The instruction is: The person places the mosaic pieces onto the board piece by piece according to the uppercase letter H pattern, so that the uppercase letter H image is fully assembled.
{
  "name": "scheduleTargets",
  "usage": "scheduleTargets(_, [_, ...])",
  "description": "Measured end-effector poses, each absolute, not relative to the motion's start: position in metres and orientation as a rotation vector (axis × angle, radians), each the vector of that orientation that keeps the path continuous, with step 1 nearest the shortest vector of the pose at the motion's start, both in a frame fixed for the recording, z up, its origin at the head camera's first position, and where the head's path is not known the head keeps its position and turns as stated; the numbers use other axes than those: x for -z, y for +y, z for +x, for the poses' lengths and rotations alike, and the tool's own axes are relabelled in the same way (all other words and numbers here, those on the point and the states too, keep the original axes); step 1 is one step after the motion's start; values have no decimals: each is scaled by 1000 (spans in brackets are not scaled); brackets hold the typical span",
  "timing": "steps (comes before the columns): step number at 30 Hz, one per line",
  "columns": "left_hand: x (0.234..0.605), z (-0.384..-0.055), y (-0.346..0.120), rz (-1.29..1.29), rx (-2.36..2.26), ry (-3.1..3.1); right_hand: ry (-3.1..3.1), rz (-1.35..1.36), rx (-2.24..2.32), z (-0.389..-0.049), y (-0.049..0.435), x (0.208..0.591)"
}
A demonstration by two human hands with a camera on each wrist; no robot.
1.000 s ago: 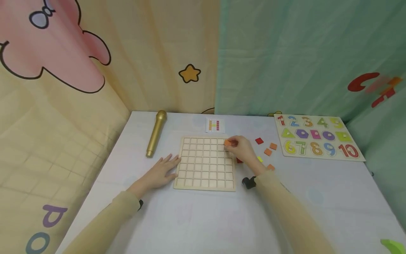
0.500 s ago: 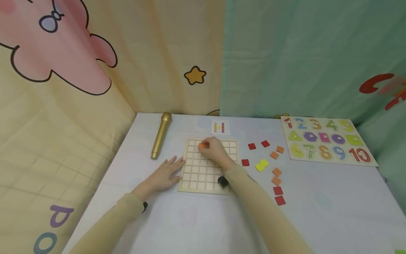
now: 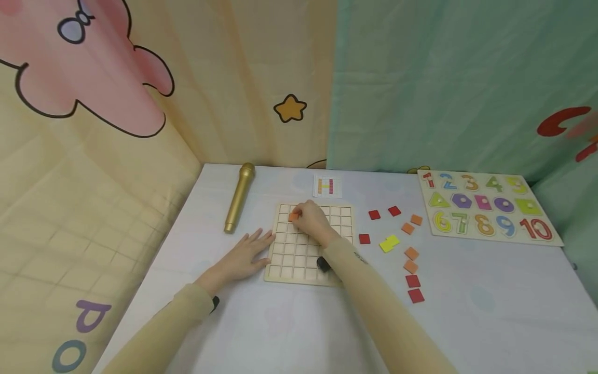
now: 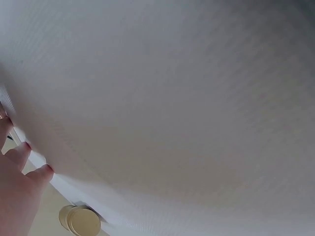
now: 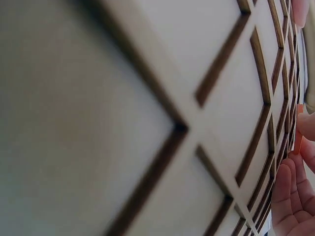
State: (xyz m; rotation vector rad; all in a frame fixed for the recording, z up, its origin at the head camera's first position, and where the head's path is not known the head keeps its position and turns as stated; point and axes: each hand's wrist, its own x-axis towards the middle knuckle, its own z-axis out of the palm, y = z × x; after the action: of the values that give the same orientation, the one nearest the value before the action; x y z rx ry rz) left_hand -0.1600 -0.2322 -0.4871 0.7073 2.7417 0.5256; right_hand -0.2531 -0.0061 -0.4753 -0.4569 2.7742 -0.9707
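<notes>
Head view, right hand (image 3: 312, 218): over the far left part of the grid board (image 3: 300, 259); its grip is narrow, thumb and fingers pinching an orange tile (image 3: 293, 217).
Head view, orange tile: near the board's far left corner; whether it sits inside a cell cannot be told.
Head view, left hand (image 3: 243, 258): on the table (image 3: 280, 332), fingers spread wide, fingertips at the board's left edge, holding nothing.
Head view, loose tiles: right of the board lie five red tiles (image 3: 364, 239), four orange ones (image 3: 411, 253) and two overlapping yellow tiles (image 3: 386, 245).
Head view, pattern card (image 3: 327, 187): just beyond the board's far edge.
Head view, gold microphone (image 3: 240, 198): left of the board, its head pointing far.
Head view, number puzzle (image 3: 473, 226): at the far right of the table, well apart from the board.
Left wrist view, left hand: partly visible at the left, the microphone's gold end nearby.
Right wrist view, right hand: at the right edge, fingertips pinching the orange tile, seen as a thin strip beside the board's grooves; contact with the board is unclear.
</notes>
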Motion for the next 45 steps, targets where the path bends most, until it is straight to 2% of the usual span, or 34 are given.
scheduleTargets(15, [490, -162, -232, 712, -504, 2755, 2747, -398, 1090, -254, -7, 478])
scheduleTargets(21, [492, -163, -233, 705, -488, 2762, 2624, -313, 1263, -253, 11, 475])
scheduleTargets(27, [494, -158, -232, 711, -502, 2748, 2560, -182, 1420, -249, 64, 468])
scheduleTargets(38, [489, -160, -232, 702, -517, 2756, 2721, 103, 1322, -223, 206, 460])
scheduleTargets(45, [489, -163, -233, 702, -526, 2738, 2812, 195, 1169, -203, 248, 469])
